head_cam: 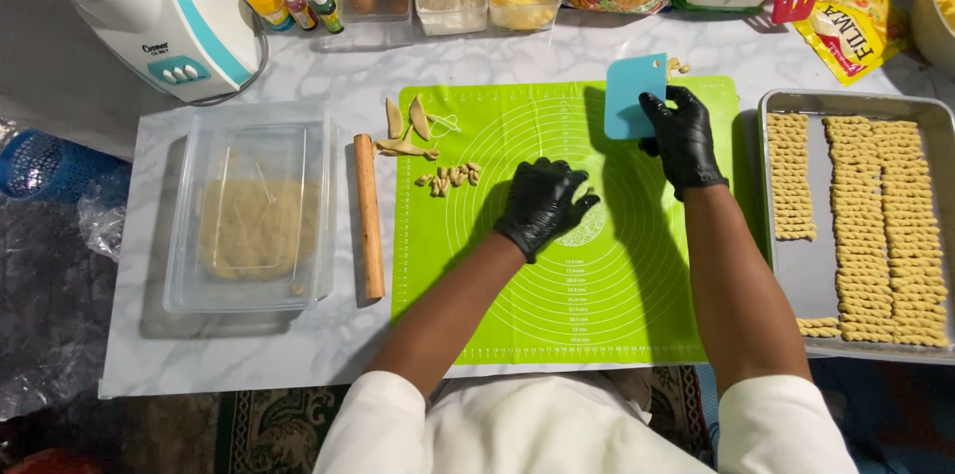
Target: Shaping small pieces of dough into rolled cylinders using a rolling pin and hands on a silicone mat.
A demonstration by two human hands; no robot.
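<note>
Gloves on both hands, black and snug, and the work sits on the bright green silicone baking mat spread over the white marble surface. The right hand has its grip closed on a light blue plastic dough scraper, held upright near the mat's far edge, blade end down. The left hand rests mid-mat with fingers curled over something small; whether it clasps dough I cannot tell.

Just left of that hand lie small tan dough pieces, with longer dough scraps beyond them, all within easy reach. A wooden rolling pin is parked off the mat's left edge, beside a clear lidded plastic tub of dough. To the right, a metal baking tray carries neat columns of shaped dough pieces, close by the right arm. Jars, bags and a white appliance crowd the back, well apart from the hands.
</note>
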